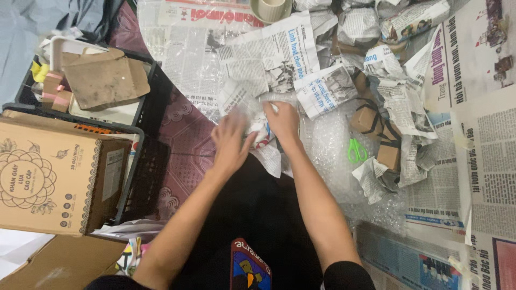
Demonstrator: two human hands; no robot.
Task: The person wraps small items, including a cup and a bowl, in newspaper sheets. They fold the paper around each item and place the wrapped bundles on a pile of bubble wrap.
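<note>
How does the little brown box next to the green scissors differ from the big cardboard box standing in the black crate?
The small brown box is plain and lies among crumpled newspaper, right of the green scissors. The large cardboard box is far bigger, carries a printed flower-like pattern, and stands in the black crate. The small one lies nearer the right hand; the large one is off beyond the left hand. Both are brown cardboard.

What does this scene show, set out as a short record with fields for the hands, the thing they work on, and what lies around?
Left hand: left hand pressed on a small bundle in newspaper and clear wrap
Right hand: right hand on the same bundle's far side
Surface: sheets of newspaper and bubble wrap
Right of the hands: green-handled scissors, small brown boxes, crumpled newspaper bundles
Left of the hands: black crate holding a printed cardboard box
</note>
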